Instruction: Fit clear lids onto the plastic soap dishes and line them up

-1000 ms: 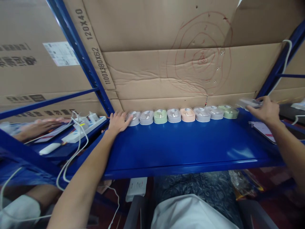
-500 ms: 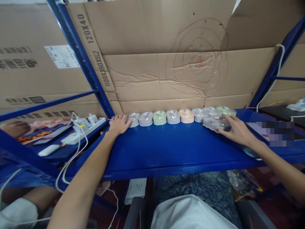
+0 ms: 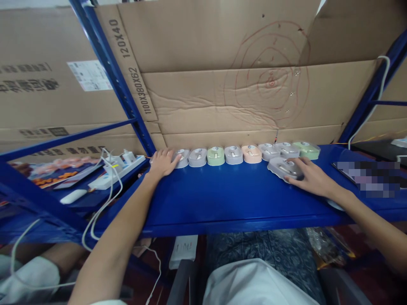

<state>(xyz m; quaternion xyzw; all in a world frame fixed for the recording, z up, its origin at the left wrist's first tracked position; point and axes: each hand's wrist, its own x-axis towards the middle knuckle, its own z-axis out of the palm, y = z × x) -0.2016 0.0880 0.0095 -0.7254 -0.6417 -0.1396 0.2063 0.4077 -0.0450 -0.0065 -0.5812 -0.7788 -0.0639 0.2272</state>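
On the blue metal shelf [image 3: 222, 199], a row of small mouse-shaped packs stands side by side along the back edge, against the cardboard wall [image 3: 222, 97]. From left to right their colours are grey, grey, green, grey, orange, grey, grey and green.

At the left end of this row rests the left hand [image 3: 163, 162]. Its palm lies flat on the shelf and its fingers [image 3: 174, 159] are stretched out and loose, touching the first grey pack [image 3: 183, 157]; they are not closed around it.

Near the right end, the right hand [image 3: 310, 178] lies on a loose grey pack [image 3: 282, 167]. This pack is on the shelf just in front of the row, below the last grey pack [image 3: 286, 149] and the green pack [image 3: 305, 149], and it is turned a little sideways. The right fingers [image 3: 294, 169] are spread over its right side and press on it from above. I cannot tell whether they really grip it or only rest on it.

To the left, behind the blue upright post [image 3: 127, 97], a lower shelf carries a white power strip [image 3: 116, 173] with white cables [image 3: 104, 203], and a flat printed sheet [image 3: 63, 176]. To the right of the right hand lies a flat dark thing [image 3: 365, 178], which is blurred.
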